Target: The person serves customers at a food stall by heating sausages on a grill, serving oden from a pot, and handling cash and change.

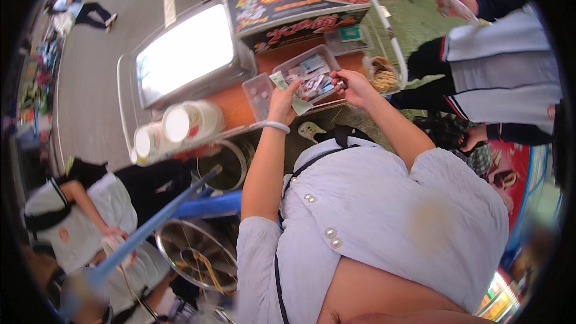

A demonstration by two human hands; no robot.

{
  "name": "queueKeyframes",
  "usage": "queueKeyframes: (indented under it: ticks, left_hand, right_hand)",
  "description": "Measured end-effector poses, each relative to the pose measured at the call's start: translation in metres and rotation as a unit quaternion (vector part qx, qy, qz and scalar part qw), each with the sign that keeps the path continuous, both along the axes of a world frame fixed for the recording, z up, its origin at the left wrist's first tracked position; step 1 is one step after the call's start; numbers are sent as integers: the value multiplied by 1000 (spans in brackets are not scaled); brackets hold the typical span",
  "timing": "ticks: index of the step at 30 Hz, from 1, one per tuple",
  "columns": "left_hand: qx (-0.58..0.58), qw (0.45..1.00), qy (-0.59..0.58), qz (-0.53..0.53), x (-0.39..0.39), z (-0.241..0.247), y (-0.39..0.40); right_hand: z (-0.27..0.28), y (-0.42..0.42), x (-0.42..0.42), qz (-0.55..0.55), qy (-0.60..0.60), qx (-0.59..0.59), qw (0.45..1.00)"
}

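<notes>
My left hand (284,101) grips a pale green banknote (302,105) just over a clear plastic box (330,51). Loose banknotes (312,64) lie in a heap inside that box. Several coins (342,84) are pinched in the fingers of my right hand (353,87), at the box's right side. Left of the box is a smaller plastic tub (252,91) with a few coins in it. A pale bangle (276,126) circles my left wrist.
On the cart top (237,110) stand stacked paper cups (191,121), a shiny metal lidded container (189,54), a printed carton (294,0) and a bag of wooden sticks (383,74). Two people stand close, one on each side. A blue pole (153,229) crosses the lower left.
</notes>
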State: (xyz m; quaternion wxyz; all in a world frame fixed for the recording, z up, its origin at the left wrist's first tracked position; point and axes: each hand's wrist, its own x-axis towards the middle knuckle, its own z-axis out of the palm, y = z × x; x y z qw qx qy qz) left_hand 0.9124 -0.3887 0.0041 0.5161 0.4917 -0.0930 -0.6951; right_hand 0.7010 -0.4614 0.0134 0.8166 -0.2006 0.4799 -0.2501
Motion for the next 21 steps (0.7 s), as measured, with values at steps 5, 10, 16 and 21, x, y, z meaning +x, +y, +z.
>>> queueKeyframes:
  ticks: [5,10,16,21]
  left_hand:
    - [-29,997,-47,54,-10,-85,-33]
    - [-9,994,-98,-48,-7,-59,-32]
    - [20,984,-175,18,-4,-36,-10]
    - [32,994,-86,56,1,-21,27]
  right_hand:
    - [14,-6,-7,-61,-97,28,993]
    - [12,-1,-17,-106,-137,67,983]
    - [26,1,5,-125,-191,69,971]
    - [17,-6,21,-149,-199,74,966]
